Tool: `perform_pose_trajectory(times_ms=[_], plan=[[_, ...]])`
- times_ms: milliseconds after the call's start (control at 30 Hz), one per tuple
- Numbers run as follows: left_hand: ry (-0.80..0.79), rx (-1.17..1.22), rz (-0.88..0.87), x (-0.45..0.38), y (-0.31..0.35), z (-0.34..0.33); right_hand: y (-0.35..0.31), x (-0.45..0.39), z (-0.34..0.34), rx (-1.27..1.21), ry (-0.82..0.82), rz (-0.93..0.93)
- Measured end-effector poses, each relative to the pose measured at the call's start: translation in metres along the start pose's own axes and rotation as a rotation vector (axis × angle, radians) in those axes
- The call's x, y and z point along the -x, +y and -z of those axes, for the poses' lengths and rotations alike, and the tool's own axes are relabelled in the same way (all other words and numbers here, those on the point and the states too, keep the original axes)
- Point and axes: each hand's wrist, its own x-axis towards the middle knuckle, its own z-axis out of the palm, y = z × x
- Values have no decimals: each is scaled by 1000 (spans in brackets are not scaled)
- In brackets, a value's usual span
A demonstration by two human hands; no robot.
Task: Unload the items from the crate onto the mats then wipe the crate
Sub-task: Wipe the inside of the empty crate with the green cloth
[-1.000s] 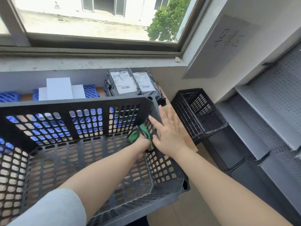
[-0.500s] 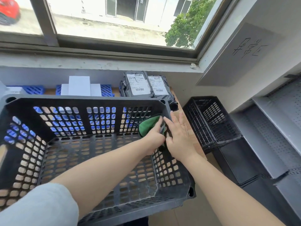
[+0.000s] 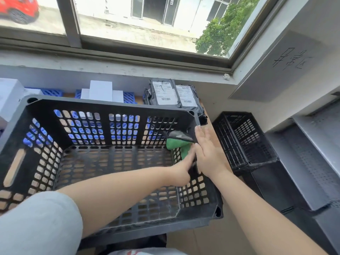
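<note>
My hands: left hand [image 3: 181, 169] blurred, reaching toward 1 o'clock; right hand [image 3: 208, 153] flat, fingers straight, pointing 12 o'clock.

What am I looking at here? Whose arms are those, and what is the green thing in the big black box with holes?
There is no machine here. A person wears a camera on their head, so you see their own two arms from above. The big black box is a plastic crate, empty now, standing on a table by a window. The green thing is a cleaning cloth. The left hand presses it against the inside of the crate's right wall to wipe it; its grip is blurred. The right hand lies flat on the outside of that wall. Behind the crate lie white boxes on blue mats and black parcels. Another crate sits lower, on the right.
</note>
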Motion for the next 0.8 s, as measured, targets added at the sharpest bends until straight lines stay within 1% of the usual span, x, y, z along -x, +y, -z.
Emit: perform_pose_trajectory(times_ms=[67, 100, 200, 267, 300, 367, 433, 500, 533, 600, 667, 700, 767, 800], plan=[[-151, -131, 32, 17, -5, -18, 1, 0, 0, -6, 4, 4], [-199, -198, 30, 24, -5, -22, 2, 0, 0, -7, 4, 3], [-304, -281, 35, 36, -9, 4, 3, -1, -4, -6, -11, 1], [-458, -350, 42, 46, -4, 11, 5, -2, -7, -2, -10, 0], [-527, -353, 45, 53, -3, 6, 6, -2, -8, -1, -8, 1], [-533, -282, 91, 63, -3, -10, 5, -3, -8, -8, 2, -5], [-429, -51, 240, 67, 0, -4, 6, -4, -8, -19, 6, -4], [-231, 243, 345, 59, -3, 24, 6, -3, -8, -26, 0, -3], [-113, 327, 384, 50, -7, 41, 7, -3, -8, -28, -2, -5], [67, 427, 400, 35, -6, 77, 7, -3, -7, -29, 1, -6], [270, 612, 359, 22, 7, 98, 7, -2, -7, -45, 1, -9], [357, 689, 358, 15, 14, 98, 7, -1, -7, -49, 2, -4], [525, 708, 423, -9, 18, 88, 7, -1, -7, -53, 1, -5], [539, 762, 443, -20, 15, 79, 8, -1, -8, -42, -1, 10]])
